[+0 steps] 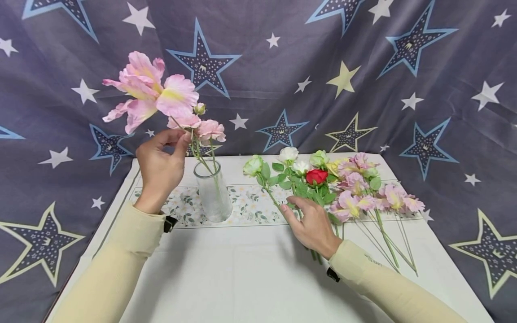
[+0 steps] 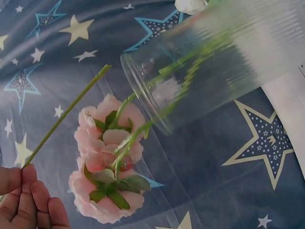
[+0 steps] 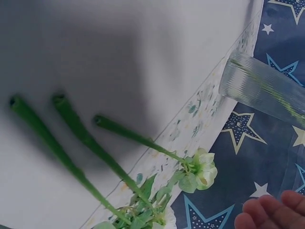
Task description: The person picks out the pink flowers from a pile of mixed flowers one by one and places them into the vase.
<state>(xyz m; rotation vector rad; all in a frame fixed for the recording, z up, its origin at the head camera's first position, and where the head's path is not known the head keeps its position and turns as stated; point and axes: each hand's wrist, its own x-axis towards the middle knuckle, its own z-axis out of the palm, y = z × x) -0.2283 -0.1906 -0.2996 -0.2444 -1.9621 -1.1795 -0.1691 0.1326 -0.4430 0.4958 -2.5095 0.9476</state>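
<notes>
My left hand [image 1: 160, 167] pinches the thin green stem [image 2: 66, 114] of a large pink and yellow iris-like flower [image 1: 147, 92], held above and left of a ribbed clear glass vase [image 1: 214, 193]. In the left wrist view, the stem's lower end is outside the vase, near its rim. Two pale pink blooms [image 2: 109, 191] lean out of the vase on their own stems. Beside the vase, my right hand [image 1: 314, 224] hovers over flower stems with fingers loosely extended and nothing gripped. Nearest its fingertips is a pale green rose [image 1: 253, 165].
White roses [image 1: 288, 154], a red rose [image 1: 317, 176] and pinkish iris-like flowers [image 1: 351, 204] lie on the right of the white table [image 1: 226, 278]. A floral runner [image 1: 254, 202] crosses it. A star-patterned curtain [image 1: 250, 67] hangs behind.
</notes>
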